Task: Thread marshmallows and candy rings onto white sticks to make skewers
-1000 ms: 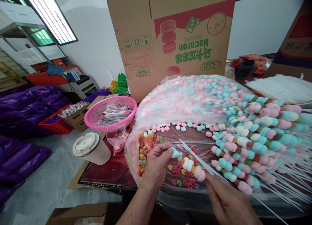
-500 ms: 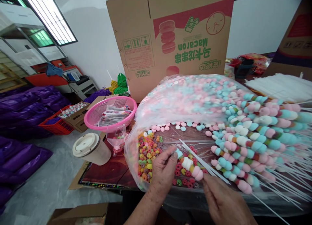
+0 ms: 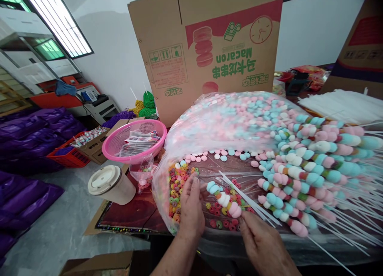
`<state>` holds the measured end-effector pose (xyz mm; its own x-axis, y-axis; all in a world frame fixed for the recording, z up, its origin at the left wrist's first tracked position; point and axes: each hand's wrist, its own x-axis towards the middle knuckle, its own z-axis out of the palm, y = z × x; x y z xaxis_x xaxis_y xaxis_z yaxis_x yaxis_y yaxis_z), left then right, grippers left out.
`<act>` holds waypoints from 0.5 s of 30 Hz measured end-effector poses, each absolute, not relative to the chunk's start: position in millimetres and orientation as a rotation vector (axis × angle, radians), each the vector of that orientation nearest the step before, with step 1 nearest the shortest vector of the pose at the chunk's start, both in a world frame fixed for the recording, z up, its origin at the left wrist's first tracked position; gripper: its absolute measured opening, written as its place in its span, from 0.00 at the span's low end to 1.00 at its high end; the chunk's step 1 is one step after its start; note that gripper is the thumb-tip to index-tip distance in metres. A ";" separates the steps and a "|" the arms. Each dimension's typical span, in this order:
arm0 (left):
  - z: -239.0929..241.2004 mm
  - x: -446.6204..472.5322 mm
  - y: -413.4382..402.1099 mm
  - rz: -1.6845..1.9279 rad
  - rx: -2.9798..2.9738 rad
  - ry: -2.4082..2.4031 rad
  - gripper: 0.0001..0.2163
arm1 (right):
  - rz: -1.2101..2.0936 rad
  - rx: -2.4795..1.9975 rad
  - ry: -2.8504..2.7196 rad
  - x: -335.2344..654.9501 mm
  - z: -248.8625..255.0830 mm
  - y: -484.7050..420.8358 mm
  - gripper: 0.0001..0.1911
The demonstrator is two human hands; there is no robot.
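Note:
My right hand (image 3: 261, 244) pinches the white stick of a candy skewer (image 3: 224, 198) strung with blue, white, yellow and pink sweets. The skewer's tip points up and left. My left hand (image 3: 190, 204) reaches into the loose coloured ring candies (image 3: 176, 184) on the clear plastic sheet (image 3: 163, 180), fingers together and pointing away; what they grip, if anything, is hidden. Bare white sticks (image 3: 245, 198) lie just right of the held skewer.
A heap of finished skewers (image 3: 311, 172) fills the right. A big bag of pink and blue sweets (image 3: 227, 120) lies behind, before a "Macaron" carton (image 3: 206, 48). A lidded paper cup (image 3: 110, 184) and pink basket (image 3: 134, 140) stand at the left.
My left hand let go of the skewer's tip and moved left into the ring candies. A blue sweet now sits at the skewer's end. The right hand shifted slightly left.

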<state>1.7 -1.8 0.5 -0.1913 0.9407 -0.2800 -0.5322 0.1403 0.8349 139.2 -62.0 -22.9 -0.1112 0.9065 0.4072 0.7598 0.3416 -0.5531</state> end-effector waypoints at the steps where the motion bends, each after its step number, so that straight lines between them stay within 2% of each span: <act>1: 3.6 0.1 3.3 1.409 0.454 1.025 0.15 | 0.295 -1.436 -1.902 139.7 -22.3 -62.6 0.13; 6: 11.7 9.2 8.9 1.195 0.445 0.855 0.17 | 0.420 -1.424 -1.868 137.2 -20.8 -65.2 0.13; 15: 20.2 22.3 -3.5 1.325 0.659 1.050 0.15 | 0.565 -1.496 -1.845 129.8 -10.9 -64.4 0.13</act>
